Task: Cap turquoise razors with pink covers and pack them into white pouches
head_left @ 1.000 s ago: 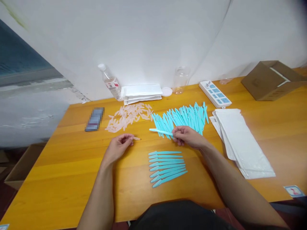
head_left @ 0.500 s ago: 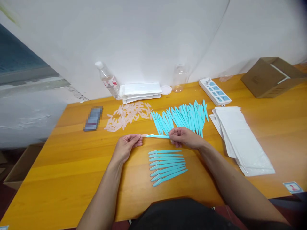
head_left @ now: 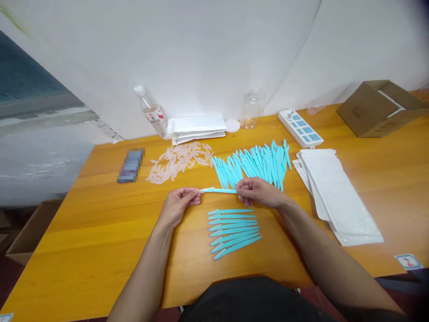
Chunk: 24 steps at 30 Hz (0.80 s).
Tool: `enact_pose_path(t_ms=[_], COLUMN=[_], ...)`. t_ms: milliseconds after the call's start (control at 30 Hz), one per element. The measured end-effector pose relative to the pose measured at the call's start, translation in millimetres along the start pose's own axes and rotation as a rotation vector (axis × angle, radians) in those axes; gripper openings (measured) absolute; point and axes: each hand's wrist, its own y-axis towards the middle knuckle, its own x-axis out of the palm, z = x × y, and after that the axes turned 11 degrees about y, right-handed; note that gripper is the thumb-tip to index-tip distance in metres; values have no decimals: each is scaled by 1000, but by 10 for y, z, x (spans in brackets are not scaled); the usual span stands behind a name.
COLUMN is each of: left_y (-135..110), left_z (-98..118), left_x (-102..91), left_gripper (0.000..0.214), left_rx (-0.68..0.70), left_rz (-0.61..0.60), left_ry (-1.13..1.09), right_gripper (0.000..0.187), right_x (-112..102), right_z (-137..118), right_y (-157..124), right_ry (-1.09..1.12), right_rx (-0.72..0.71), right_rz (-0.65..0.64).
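My right hand (head_left: 252, 191) pinches the handle of a turquoise eyebrow razor (head_left: 223, 191), held level with its blade end pointing left. Between the closed fingertips of my left hand (head_left: 179, 205) is a small translucent cap (head_left: 201, 191) that meets the razor's blade end; how far it sits over the blade is too small to tell. Below my hands lies a neat row of several turquoise razors (head_left: 234, 228), blade ends to the left. Beyond my right hand spreads a pile of more razors (head_left: 258, 163). Loose pale pink translucent caps (head_left: 181, 158) lie scattered behind my left hand.
White plastic bags (head_left: 335, 197) lie at the right, below a power strip (head_left: 300, 128). A cardboard box (head_left: 372, 109) stands at the back right. Along the wall are a bottle (head_left: 154, 114), a white packet stack (head_left: 197, 126) and a clear jar (head_left: 252, 109). A phone (head_left: 131, 165) lies left.
My left hand has shifted slightly right, bringing the cap closer along the razor's blade end, so less of the cap shows. My right hand stays in place on the handle.
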Motion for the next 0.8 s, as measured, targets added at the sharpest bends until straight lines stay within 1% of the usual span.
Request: enact_pose_path(t_ms=[100,167,233,333,367,433,500,533,567,600,667,733,800], left_y=[-20,-53,-101,-175,-195,-224,-246,-257,-269,-283,-315,-350,-383], left_z=[-17,-10,16,70,84,98,87,73,55,35,-1,-20,-15], left_x=[92,100,78,64,79,144,244,300,355,406,482,514,509], left_gripper=[37,35,32,26,24,21,30,37,42,46,51,53,54], left_rx=[14,51,126,309,378,508,637,697,748,787,820,821,812], left_rz=[-49,-98,-145,-188,-195,-186,-180,-200,-237,-289,-406,-489,-535], left_ry=[66,237,491,818,888,980,1042,1074,1107,1140,1192,1222,1234], right_gripper=[34,30,23,17,18,19,19,21,23,26,36,50,66], right_x=[-3,-34,-69,-71,-54,-11,13,4,-23,-73,-244,-503,-818], right_z=[-6,-4,1,7,6,-7,-42,-69,-100,-134,-197,-223,-179], right_y=[-6,-21,-48,-100,-116,-146,-172,-187,-204,-228,-302,-431,-610], right_ry=[-30,-125,-303,-573,-637,-739,-799,-820,-843,-873,-946,-1030,-1122], right_rx=[18,9,-45,-163,-178,-163,-139,-138,-145,-161,-203,-261,-287], right_rz=[-29,-35,-26,-42,-50,-63,-44,-4,68,181,490,802,1033])
